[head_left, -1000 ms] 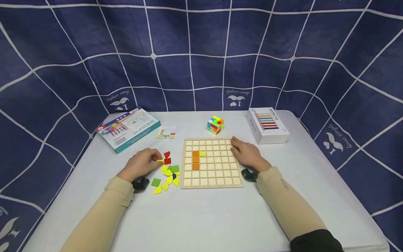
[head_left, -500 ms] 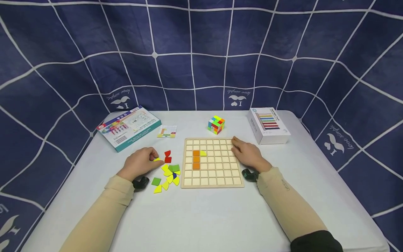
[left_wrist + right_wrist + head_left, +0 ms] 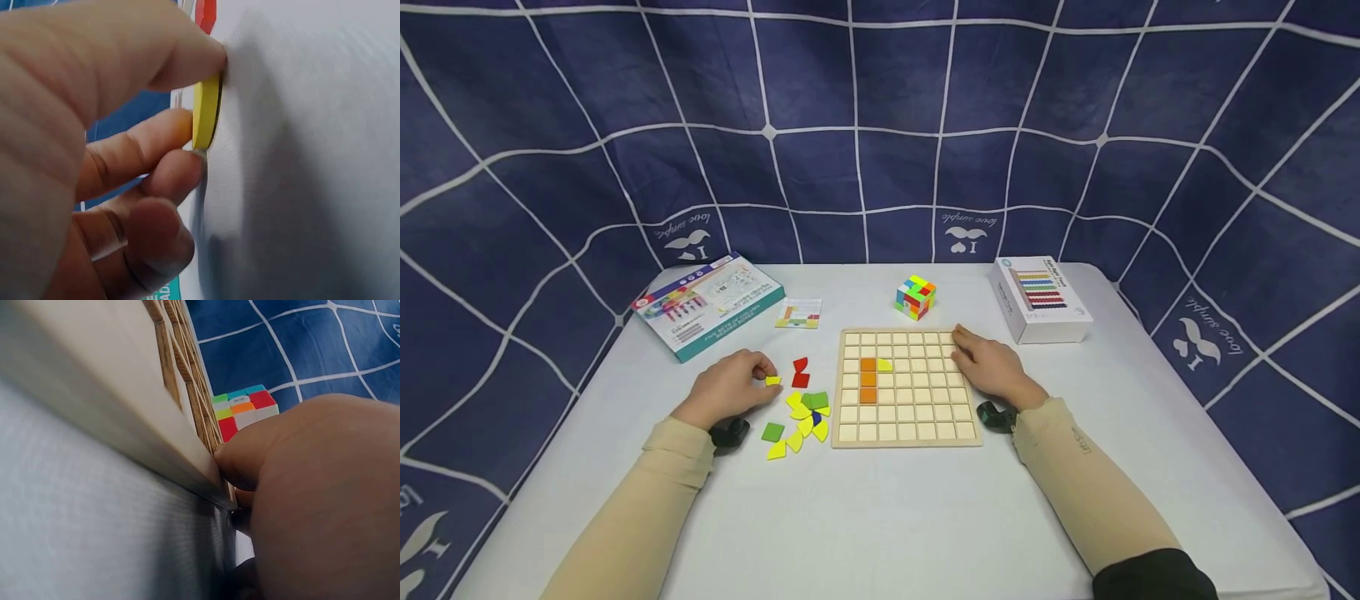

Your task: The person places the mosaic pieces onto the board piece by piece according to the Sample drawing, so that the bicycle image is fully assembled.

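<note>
On the table (image 3: 895,525), in the head view, the left hand (image 3: 726,390) holds a yellow piece (image 3: 772,380) just left of two red pieces (image 3: 801,381); the right hand (image 3: 992,367) is at the far right corner of the board (image 3: 906,444), which bears three orange squares (image 3: 868,380). In the left wrist view, thumb and fingers, nearly closed, pinch the yellow piece. In the right wrist view, thumb and partly hidden, curled fingers grip the board's edge, the cube (image 3: 244,409) beyond.
</note>
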Available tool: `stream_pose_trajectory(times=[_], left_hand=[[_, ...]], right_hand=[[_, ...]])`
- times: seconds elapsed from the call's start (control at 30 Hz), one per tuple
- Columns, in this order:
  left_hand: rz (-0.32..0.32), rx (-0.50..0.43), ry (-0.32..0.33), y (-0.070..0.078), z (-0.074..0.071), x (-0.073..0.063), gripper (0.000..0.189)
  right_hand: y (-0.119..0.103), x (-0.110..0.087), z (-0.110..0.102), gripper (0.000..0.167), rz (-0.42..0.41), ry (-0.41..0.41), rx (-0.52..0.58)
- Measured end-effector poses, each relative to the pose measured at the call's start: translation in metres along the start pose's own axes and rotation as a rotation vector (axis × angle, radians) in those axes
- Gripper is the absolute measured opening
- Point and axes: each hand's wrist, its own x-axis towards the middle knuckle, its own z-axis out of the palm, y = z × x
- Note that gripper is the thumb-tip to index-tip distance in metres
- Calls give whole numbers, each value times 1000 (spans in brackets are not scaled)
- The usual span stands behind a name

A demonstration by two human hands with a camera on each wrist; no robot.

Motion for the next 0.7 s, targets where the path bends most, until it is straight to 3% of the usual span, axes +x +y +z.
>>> stream_pose_trajectory(times=[0.23,0.5,0.7], left_hand=[[42,-25,4,1,3,0,32],[35,-10,0,1,2,0,38],[29,-21,8,1,3,1,32]], right_hand=[[-1,-1,0,57,-1,-1,-2],[-1,0,-1,57,8,-7,4],[0,-1,0,57,2,2,6]])
